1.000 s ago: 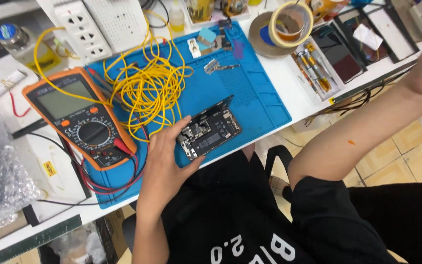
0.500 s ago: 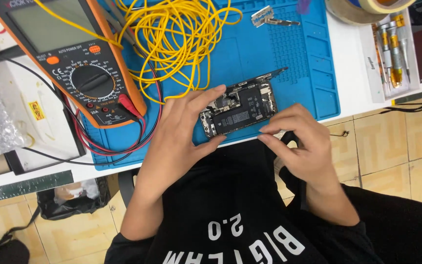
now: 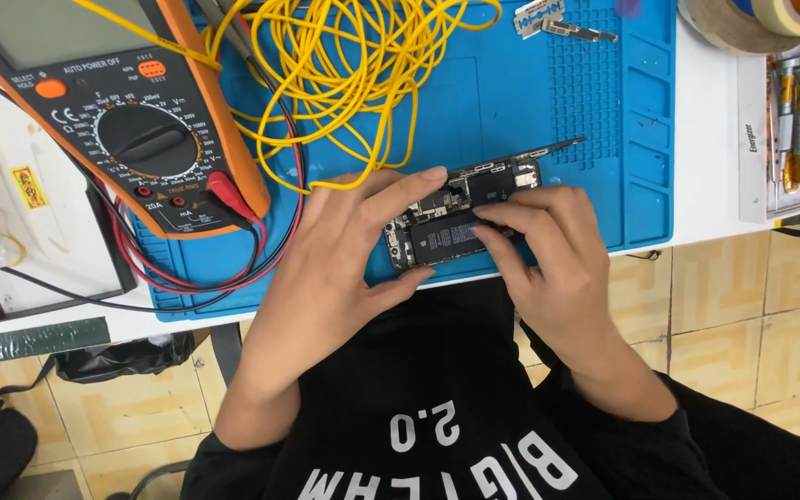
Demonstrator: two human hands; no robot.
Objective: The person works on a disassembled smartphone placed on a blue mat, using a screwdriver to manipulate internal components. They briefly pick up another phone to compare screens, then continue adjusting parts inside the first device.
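Right now both hands are working on the phone [image 3: 460,218], an opened one with its battery and boards exposed, lying at the near edge of the blue mat [image 3: 520,102] on the counter [image 3: 710,185], close to the person's body, probably so it sits right under the eyes and within easy reach. Left hand [image 3: 335,259] is clamping the phone's left end, index finger stretching along the far edge and thumb pressing the near edge, seemingly steadying it so it is not sliding on the mat. Right hand [image 3: 548,250] is coming in from the right, fingers [image 3: 511,208] bunching together on top of the battery area, pressing or pinching at something too small to tell. Both wrists are angling inward, forearms rising from the lap. Multimeter [image 3: 113,111] is sitting on the mat's left part, dial facing up, red and black leads [image 3: 270,250] looping near the left hand. Yellow wire [image 3: 344,65] is lying tangled beyond the phone. Metal shields [image 3: 557,23] are lying at the far side, screwdrivers [image 3: 798,120] in a tray at right.
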